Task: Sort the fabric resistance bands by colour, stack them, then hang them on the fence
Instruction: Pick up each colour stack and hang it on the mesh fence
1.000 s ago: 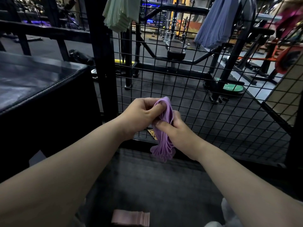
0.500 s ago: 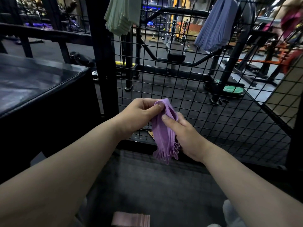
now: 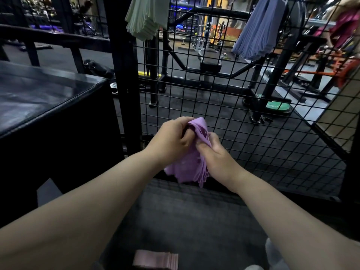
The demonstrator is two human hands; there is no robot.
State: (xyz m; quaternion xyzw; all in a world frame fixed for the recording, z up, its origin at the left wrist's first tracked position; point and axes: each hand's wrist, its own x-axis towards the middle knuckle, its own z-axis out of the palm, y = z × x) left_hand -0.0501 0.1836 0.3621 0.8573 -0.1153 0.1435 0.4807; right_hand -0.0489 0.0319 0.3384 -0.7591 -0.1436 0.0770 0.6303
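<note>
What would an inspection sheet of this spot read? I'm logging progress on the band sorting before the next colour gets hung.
Surface: dark floor mat in front of the fence.
Job's things: purple bands bunched in both hands; green bands and blue bands hang high on the fence; pink stack lies on the mat at the near edge.
Clutter: nothing seen.
Hands: left hand grips the bunch's top fold; right hand pinches it just below.
Cables: nothing seen.
Surroundings: black padded box on the left; gym machines and a green disc beyond the mesh.
</note>
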